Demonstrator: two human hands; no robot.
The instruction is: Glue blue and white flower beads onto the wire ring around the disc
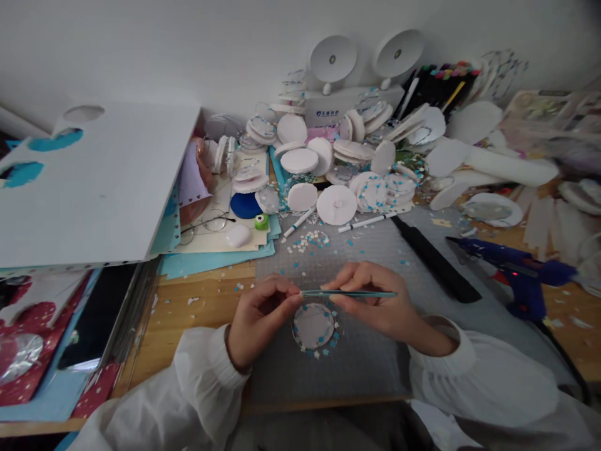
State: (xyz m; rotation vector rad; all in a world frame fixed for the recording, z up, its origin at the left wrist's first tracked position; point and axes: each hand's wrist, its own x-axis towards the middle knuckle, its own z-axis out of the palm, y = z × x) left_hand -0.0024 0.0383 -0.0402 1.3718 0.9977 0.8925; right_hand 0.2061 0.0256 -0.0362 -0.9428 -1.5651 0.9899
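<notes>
My right hand (369, 297) is closed round a pair of thin teal tweezers (357, 293), held level with the tips pointing left. Those tips meet the fingertips of my left hand (265, 316), whose thumb and forefinger are pinched together. Whatever sits in that pinch is too small to name. Just below the tweezers a white disc (313, 327) lies on the grey cutting mat (338, 376), ringed by small blue and white flower pieces. More loose flower pieces (307, 241) are heaped farther up the mat.
Many white discs (337, 205) are piled along the back. To the right lie a blue glue gun (521, 269) with a red light and a long black tool (436, 260). White pens (366, 222), a green punch (261, 221) and a phone (96, 316) are about; a large white board (107, 188) stands at left.
</notes>
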